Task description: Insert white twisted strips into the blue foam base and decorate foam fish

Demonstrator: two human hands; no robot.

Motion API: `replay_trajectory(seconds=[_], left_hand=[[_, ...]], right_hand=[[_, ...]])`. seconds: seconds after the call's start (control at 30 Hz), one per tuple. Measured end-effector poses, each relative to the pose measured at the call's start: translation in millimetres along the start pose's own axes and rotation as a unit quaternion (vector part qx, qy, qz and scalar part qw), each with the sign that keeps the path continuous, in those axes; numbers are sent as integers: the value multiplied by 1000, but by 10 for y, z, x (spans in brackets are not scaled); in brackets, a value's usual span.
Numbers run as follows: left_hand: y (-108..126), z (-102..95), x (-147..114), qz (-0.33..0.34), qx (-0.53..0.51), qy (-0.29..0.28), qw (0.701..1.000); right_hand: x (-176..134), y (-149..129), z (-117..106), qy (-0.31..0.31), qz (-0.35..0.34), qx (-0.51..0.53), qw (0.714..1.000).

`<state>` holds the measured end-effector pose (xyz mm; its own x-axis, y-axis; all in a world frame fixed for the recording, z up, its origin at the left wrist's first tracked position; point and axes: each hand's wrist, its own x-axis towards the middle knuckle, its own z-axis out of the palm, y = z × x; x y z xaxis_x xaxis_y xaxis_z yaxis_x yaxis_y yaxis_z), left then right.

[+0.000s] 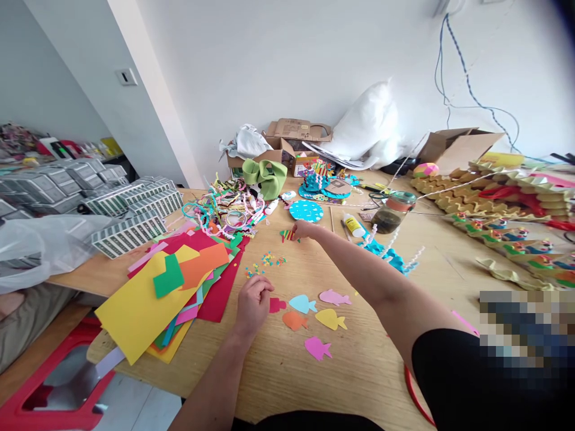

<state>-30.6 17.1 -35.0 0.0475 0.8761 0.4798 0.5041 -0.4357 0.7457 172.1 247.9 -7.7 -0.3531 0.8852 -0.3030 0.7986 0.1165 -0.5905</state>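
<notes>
My right hand (305, 231) reaches far over the table, its fingers closed at the tail end of a small striped paper fish (287, 236). My left hand (254, 303) rests on the wood with curled fingers; their tips are hidden. Beside it a red paper fish (277, 305) lies partly covered by that hand. To its right lie plain paper fish: light blue (302, 304), orange (295, 320), yellow (331, 319), pale pink (335, 297) and magenta (318, 348). Beyond my left hand are small scattered paper bits (268, 259).
Coloured paper sheets (135, 299) are stacked at left, a tangle of trimmings (224, 206) behind them. Further back stand a dotted blue disc (306, 211), a glue bottle (354, 225) and a glass jar (390, 214). Egg cartons (507, 230) fill the right side.
</notes>
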Motion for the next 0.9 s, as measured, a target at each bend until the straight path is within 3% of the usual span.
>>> replay_trajectory(seconds=[0.17,0.27,0.37,0.5,0.6,0.73,0.9], left_hand=[[30,-23,18,-15,-23,14,1000],[39,-48,45,-35,-58,21,997],[17,-57,64,-100,-126,25,987],[21,-57,74,-216,-274,18,937],[108,-83,91,-281,-381,3,881],[231,-129,109,-327,-467,-87,817],[236,-117,78,-346,-451,-144,810]], right_hand=[[-175,22,-21,-1,74,105,992],[-383,-3,-36,-17,65,193,979],[-641,-55,-24,-43,42,277,959],[-1020,-171,79,-78,19,356,931],[-1298,-283,226,-163,-2,424,891],[-1576,-408,439,-245,-16,438,865],[-1700,-440,620,-255,-1,418,872]])
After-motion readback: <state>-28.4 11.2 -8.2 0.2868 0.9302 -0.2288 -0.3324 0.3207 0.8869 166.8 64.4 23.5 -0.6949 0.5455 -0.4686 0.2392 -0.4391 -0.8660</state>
